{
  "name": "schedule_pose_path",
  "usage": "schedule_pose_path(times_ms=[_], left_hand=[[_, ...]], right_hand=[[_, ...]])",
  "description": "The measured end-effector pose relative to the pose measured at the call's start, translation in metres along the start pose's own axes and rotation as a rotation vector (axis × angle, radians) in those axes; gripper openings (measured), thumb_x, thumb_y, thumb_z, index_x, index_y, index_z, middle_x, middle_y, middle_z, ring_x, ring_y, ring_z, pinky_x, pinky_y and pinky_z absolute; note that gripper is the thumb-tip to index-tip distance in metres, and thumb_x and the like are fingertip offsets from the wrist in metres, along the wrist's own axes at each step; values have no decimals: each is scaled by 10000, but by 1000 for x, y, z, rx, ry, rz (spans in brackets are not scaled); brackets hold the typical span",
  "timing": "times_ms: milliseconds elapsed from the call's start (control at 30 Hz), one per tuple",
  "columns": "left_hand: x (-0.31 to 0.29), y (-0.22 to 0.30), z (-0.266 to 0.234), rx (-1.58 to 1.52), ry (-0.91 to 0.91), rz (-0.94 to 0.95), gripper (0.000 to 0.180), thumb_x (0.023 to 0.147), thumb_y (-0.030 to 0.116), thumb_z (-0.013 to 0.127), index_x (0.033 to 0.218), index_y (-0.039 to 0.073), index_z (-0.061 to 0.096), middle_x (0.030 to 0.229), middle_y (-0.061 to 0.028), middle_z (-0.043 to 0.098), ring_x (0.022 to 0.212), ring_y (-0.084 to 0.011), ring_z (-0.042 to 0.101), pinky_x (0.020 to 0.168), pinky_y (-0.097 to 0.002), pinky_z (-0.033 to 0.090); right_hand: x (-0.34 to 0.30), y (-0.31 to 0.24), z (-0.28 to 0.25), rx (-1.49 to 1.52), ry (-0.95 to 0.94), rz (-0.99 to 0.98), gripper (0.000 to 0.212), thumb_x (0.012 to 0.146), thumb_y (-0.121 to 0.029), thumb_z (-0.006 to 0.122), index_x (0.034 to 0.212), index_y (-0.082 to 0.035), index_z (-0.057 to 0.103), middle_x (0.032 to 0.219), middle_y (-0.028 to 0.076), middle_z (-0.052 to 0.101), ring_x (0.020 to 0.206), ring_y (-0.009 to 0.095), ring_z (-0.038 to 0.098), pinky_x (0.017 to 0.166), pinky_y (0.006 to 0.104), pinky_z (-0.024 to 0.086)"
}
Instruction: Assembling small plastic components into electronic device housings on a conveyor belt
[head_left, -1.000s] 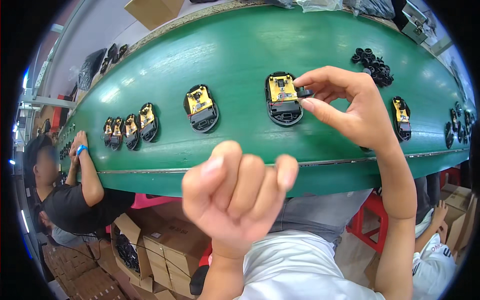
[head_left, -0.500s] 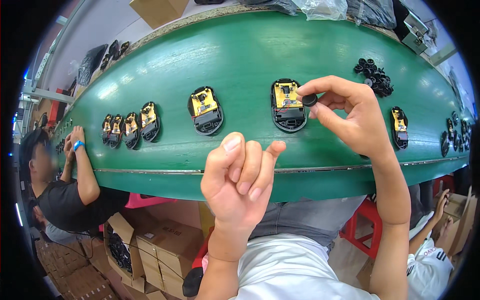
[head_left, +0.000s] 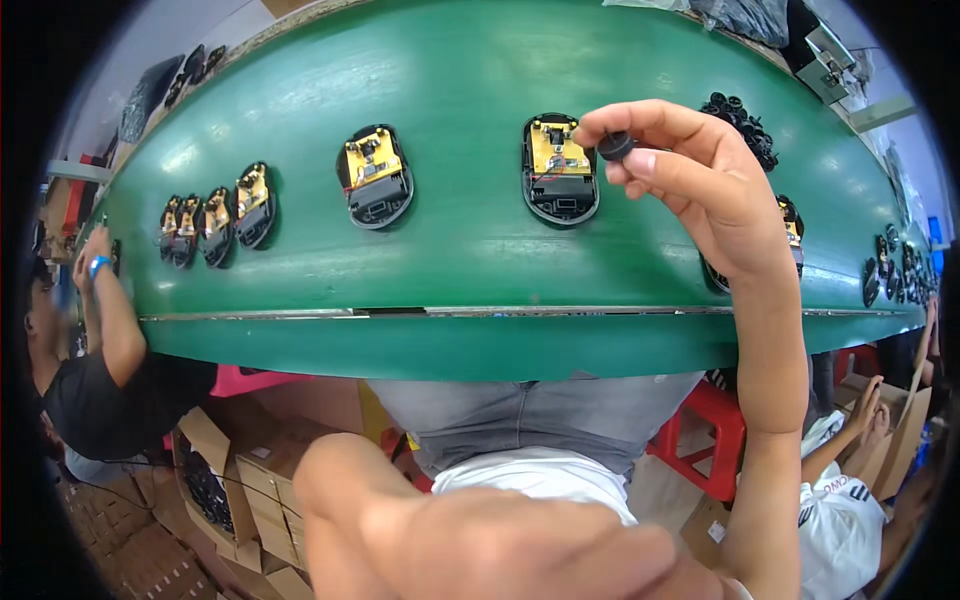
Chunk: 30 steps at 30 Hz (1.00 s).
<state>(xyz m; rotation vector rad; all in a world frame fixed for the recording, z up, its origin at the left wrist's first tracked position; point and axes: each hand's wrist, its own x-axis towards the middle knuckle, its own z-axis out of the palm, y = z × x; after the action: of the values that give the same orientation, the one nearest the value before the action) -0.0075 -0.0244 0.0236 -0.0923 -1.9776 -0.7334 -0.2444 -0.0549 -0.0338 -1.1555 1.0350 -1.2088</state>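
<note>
Between the thumb and index finger of my right hand (head_left: 715,190) is a small black wheel (head_left: 614,146). It is held above the green work surface, just right of an open computer mouse (head_left: 562,165) with a yellow circuit board in its black shell. Another such mouse (head_left: 376,178) lies further left. My left hand (head_left: 520,550) is low in the picture, close to the camera and away from the mice. Motion blurs it and its fingers are mostly unreadable.
Several open mice (head_left: 215,225) stand in a row at the left. A heap of black wheels (head_left: 740,125) lies behind my right hand, and more dark parts (head_left: 900,268) are at far right. A person (head_left: 90,350) works at the left. A red stool (head_left: 705,440) and cardboard boxes (head_left: 270,490) are below.
My left hand has dropped from in front of the mice toward the camera and the lower edge. My right hand still holds the wheel beside the same mouse. The whole view has shifted.
</note>
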Motion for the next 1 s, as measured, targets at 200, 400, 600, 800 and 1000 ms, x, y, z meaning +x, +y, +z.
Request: schedule_pose_path(times_ms=[200, 400, 600, 800, 1000], left_hand=[[-21, 7, 27, 183, 94, 142, 314, 620, 204, 612, 834, -11, 693, 648, -11, 530, 462, -99, 420, 382, -239, 269], [-54, -37, 54, 89, -491, 99, 141, 779, 198, 673, 829, 86, 603, 546, -3, 377, 474, -115, 553, 376, -277, 417], [-53, -127, 1, 323, -153, -141, 117, 795, 120, 752, 835, 90, 647, 614, -32, 559, 470, -200, 548, 437, -352, 443], [-35, -173, -19, 604, -179, -481, 244, 808, 93, 746, 1039, 52, 680, 887, -102, 630, 805, -295, 652, 696, -410, 522], [-40, -192, 0, 517, -198, -419, 307, 818, 111, 755, 1107, 42, 675, 1075, -132, 623, 1038, -350, 610, 886, -432, 511]], right_hand=[[3, -5, 16, -274, 70, -2, 333, 938, -111, 700, 1228, 53, 690, 1086, 97, 736, 975, 110, 676, 866, 253, 539], [1, 17, 11, -313, 163, -121, 323, 898, -10, 734, 1211, 46, 680, 1145, 95, 703, 984, 127, 670, 883, 274, 570], [6, 25, 8, -435, 211, -162, 288, 871, -15, 756, 1142, 39, 678, 1107, 83, 715, 952, 124, 683, 876, 275, 585], [21, 31, 7, -647, 275, -230, 246, 834, -36, 781, 1061, 18, 705, 981, 112, 754, 864, 170, 738, 821, 298, 595], [26, 42, 3, -979, 291, -349, 213, 808, -74, 800, 986, -1, 708, 920, 126, 750, 836, 271, 728, 763, 356, 579]])
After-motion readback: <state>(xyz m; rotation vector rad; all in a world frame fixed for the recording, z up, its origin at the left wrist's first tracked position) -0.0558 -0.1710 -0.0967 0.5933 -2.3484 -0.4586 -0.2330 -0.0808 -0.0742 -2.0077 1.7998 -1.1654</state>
